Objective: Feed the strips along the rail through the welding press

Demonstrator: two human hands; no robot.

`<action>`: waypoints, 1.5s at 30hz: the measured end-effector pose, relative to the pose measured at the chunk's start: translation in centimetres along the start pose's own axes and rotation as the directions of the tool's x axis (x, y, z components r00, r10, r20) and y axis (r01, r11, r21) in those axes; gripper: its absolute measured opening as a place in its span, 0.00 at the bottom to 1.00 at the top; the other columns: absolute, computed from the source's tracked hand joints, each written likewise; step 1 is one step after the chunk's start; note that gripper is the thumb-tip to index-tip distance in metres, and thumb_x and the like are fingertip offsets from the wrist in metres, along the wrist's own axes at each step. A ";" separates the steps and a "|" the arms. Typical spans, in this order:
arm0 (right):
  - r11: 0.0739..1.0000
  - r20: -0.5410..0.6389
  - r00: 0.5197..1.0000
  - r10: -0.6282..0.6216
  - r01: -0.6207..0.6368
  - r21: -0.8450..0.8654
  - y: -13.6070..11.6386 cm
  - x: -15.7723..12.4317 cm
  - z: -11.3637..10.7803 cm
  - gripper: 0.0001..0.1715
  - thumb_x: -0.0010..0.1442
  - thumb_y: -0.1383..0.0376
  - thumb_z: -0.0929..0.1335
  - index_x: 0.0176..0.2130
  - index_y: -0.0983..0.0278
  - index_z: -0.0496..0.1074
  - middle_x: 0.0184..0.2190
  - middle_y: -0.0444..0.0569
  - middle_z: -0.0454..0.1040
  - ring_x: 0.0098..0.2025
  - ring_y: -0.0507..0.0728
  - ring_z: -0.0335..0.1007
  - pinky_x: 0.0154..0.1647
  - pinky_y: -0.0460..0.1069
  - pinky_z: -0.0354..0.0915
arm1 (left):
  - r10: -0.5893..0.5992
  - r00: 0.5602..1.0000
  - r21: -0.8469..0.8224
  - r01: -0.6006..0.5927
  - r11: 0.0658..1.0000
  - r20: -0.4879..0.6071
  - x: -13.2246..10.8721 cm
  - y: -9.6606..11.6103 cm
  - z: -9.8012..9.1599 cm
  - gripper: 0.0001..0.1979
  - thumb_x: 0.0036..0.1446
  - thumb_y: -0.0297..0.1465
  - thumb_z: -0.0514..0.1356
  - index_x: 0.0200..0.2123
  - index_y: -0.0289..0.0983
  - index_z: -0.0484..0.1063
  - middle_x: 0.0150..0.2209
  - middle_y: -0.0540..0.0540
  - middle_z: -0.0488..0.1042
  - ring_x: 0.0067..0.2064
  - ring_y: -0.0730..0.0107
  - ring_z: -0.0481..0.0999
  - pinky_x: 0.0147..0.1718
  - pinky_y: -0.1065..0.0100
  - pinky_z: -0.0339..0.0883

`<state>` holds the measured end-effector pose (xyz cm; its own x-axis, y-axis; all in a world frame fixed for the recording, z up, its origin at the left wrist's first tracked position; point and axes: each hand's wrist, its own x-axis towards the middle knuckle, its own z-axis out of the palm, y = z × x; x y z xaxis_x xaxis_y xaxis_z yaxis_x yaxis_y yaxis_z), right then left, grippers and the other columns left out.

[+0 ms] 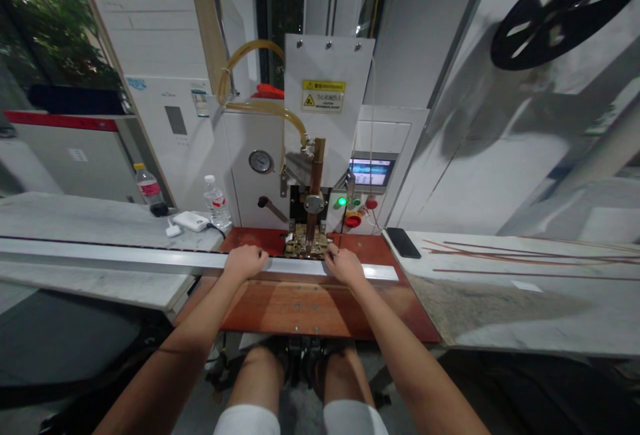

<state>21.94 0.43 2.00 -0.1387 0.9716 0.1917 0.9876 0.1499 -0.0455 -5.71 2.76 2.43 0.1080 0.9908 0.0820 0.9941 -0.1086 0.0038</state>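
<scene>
A long silver metal bar (pixel 150 258) lies across the red-brown worktable (pixel 280 305) and reaches far to the left. Along its back edge runs a thin dark strip (pixel 165 248), passing under the copper-coloured head (pixel 312 222) of the machine. My left hand (pixel 246 261) is closed over the bar and strip, just left of the head. On the other side, my right hand (pixel 344 264) pinches at the strip close to the head, its fingertips partly hidden. Brass fixture parts (pixel 296 238) sit between the hands.
The white machine (pixel 327 62) carries a gauge (pixel 261 162), a lit screen (pixel 373 172) and a red knob (pixel 353 220). Bottles (pixel 216 202) and a white power bank (pixel 191 222) stand left. At right lie a phone (pixel 403 243) and several thin copper-coloured strips (pixel 480 257).
</scene>
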 end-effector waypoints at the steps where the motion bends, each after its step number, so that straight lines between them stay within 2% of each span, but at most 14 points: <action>1: 1.000 0.002 1.000 0.001 -0.001 -0.003 0.0 0.0 0.0 0.18 0.65 0.58 0.54 0.44 0.62 0.67 0.35 0.51 0.76 0.38 0.56 0.72 0.34 0.46 0.56 | 0.000 1.000 0.002 0.000 1.000 -0.001 0.0 0.0 0.0 0.27 0.56 0.41 0.40 0.35 0.38 0.78 0.37 0.37 0.78 0.39 0.56 0.76 0.38 0.63 0.65; 16: 1.000 0.045 0.999 0.024 -0.024 0.006 -0.5 -0.8 -0.8 0.19 0.66 0.58 0.54 0.45 0.62 0.67 0.37 0.52 0.75 0.40 0.57 0.72 0.36 0.47 0.58 | -0.001 1.000 -0.007 0.001 1.000 -0.015 -0.8 0.2 -0.2 0.27 0.57 0.40 0.41 0.34 0.36 0.78 0.36 0.37 0.78 0.40 0.58 0.76 0.39 0.64 0.64; 23: 0.999 0.034 0.999 0.015 -0.016 0.030 -0.7 -1.4 -1.2 0.19 0.65 0.58 0.55 0.46 0.62 0.67 0.38 0.53 0.75 0.39 0.57 0.72 0.37 0.47 0.59 | -0.007 0.999 -0.008 0.006 1.000 -0.032 -1.2 0.1 -0.1 0.27 0.57 0.40 0.41 0.35 0.36 0.77 0.36 0.37 0.78 0.40 0.59 0.76 0.39 0.65 0.64; 39: 1.000 -0.019 1.000 -0.002 0.002 -0.009 -0.7 -2.1 -0.5 0.18 0.66 0.57 0.54 0.45 0.62 0.65 0.39 0.53 0.75 0.36 0.56 0.73 0.35 0.47 0.59 | 0.024 0.992 0.006 -0.024 1.000 -0.126 -2.1 0.1 0.3 0.25 0.58 0.39 0.41 0.33 0.38 0.77 0.34 0.39 0.78 0.38 0.58 0.76 0.39 0.64 0.63; 45: 1.000 -0.023 1.000 -0.007 0.006 -0.009 -0.6 -2.2 -0.3 0.17 0.65 0.58 0.55 0.44 0.62 0.65 0.36 0.51 0.76 0.35 0.56 0.73 0.35 0.47 0.58 | 0.000 0.992 -0.025 -0.003 1.000 -0.123 -2.3 0.3 0.2 0.24 0.58 0.39 0.42 0.34 0.38 0.77 0.36 0.38 0.78 0.40 0.58 0.75 0.41 0.63 0.62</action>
<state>21.67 -1.88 1.93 -0.1434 0.9661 0.2147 0.9874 0.1545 -0.0357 -5.69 0.48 2.04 0.1057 0.9732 0.2041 0.9931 -0.1139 0.0289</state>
